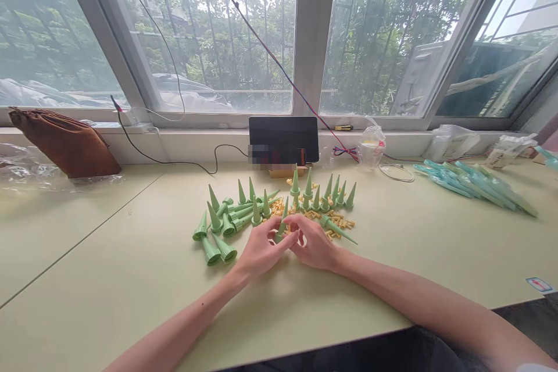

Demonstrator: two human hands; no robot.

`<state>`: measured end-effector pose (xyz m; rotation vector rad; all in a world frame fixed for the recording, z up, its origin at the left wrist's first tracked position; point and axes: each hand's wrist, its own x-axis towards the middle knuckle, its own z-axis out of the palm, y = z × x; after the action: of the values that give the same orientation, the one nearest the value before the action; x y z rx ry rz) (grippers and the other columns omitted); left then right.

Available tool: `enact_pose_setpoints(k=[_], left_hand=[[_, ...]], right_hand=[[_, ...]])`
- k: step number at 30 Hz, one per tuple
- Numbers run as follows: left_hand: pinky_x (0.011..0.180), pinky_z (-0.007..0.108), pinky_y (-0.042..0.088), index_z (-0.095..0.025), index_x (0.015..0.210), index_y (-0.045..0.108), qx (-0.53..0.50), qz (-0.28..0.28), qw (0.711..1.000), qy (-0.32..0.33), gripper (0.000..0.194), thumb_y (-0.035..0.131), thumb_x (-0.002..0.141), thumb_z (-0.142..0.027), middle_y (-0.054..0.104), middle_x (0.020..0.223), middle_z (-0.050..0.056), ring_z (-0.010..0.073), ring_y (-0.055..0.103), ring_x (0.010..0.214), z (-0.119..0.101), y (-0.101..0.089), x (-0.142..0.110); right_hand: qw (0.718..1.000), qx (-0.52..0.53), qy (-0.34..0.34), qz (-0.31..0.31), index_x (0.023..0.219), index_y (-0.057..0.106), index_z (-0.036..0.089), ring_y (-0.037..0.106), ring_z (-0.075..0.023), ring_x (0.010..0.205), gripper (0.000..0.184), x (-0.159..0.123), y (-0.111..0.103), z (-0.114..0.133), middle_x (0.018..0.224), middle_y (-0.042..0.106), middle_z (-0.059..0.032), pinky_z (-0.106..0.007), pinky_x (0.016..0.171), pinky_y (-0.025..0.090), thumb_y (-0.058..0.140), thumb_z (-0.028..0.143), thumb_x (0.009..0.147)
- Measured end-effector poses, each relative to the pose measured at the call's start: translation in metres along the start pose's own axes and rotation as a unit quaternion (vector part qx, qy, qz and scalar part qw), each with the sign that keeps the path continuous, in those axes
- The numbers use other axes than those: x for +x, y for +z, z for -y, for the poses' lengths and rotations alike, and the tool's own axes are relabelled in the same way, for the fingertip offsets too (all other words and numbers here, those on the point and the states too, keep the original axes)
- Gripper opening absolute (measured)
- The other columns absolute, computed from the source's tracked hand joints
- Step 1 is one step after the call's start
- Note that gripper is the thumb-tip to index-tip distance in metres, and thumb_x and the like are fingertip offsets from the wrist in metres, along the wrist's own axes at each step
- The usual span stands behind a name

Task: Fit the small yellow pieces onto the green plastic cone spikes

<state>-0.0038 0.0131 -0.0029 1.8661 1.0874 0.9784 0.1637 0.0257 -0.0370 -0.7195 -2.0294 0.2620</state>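
My left hand (pixel 260 250) and my right hand (pixel 313 244) meet over the pale green table (pixel 131 279), both pinched round one green cone-shaped spike (pixel 281 225). Left of them lies a heap of green spikes (pixel 226 221) on their sides. Behind my hands several spikes stand upright (pixel 322 195) among small yellow pieces (pixel 335 222) scattered on the table. One more spike (pixel 337 229) lies just right of my right hand.
A dark tablet (pixel 283 138) leans at the window sill behind the spikes. A brown pouch (pixel 65 142) lies at the far left. A bundle of teal spikes in clear wrap (pixel 475 186) lies at the right. Plastic bags (pixel 451 142) and cables (pixel 174 160) line the sill.
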Motion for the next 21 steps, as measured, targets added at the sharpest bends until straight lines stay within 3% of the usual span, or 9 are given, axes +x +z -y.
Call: enact_pose_setpoints(k=[7, 12, 16, 21], left_hand=[[0.074, 0.032, 0.055, -0.020, 0.097, 0.065, 0.015, 0.004, 1.000, 0.007, 0.028, 0.061, 0.083, -0.044, 0.067, 0.094, 0.005, 0.0216, 0.062, 0.087, 0.0026, 0.0002, 0.0008], [0.067, 0.029, 0.055, -0.020, 0.108, 0.063, 0.010, -0.020, 0.999, -0.027, 0.037, 0.062, 0.082, -0.046, 0.065, 0.107, 0.009, 0.0263, 0.061, 0.102, 0.0054, 0.0010, 0.0010], [0.061, 0.027, 0.055, -0.018, 0.101, 0.061, -0.005, -0.026, 0.999, -0.038, 0.036, 0.061, 0.082, -0.048, 0.064, 0.094, 0.007, 0.0234, 0.061, 0.092, 0.0048, 0.0005, 0.0021], [0.065, 0.030, 0.057, -0.018, 0.098, 0.060, -0.079, 0.004, 0.996, -0.040, 0.035, 0.060, 0.084, -0.050, 0.059, 0.080, 0.002, 0.0183, 0.061, 0.078, 0.0021, 0.0003, 0.0028]], right_hand=[[1.000, 0.005, -0.001, -0.001, 0.112, 0.049, 0.020, 0.053, -0.0115, 0.061, 0.027, 0.0003, 0.0009, -0.0013, 0.081, 0.058, -0.0014, -0.022, 0.054, 0.046, 0.052, 0.015, 0.085], [1.000, 0.015, 0.010, 0.008, 0.114, 0.049, 0.021, 0.055, -0.0115, 0.063, 0.032, -0.0009, 0.0026, -0.0030, 0.086, 0.059, -0.0023, -0.022, 0.052, 0.047, 0.054, 0.013, 0.083], [1.000, 0.027, 0.012, 0.002, 0.114, 0.048, 0.021, 0.057, -0.0119, 0.065, 0.032, -0.0001, 0.0020, -0.0003, 0.091, 0.059, -0.0037, -0.023, 0.054, 0.050, 0.052, 0.011, 0.084], [0.998, 0.041, 0.035, -0.029, 0.118, 0.049, 0.022, 0.061, -0.0139, 0.077, 0.027, 0.0035, -0.0016, 0.0041, 0.113, 0.053, -0.0100, -0.026, 0.059, 0.054, 0.044, 0.015, 0.092]])
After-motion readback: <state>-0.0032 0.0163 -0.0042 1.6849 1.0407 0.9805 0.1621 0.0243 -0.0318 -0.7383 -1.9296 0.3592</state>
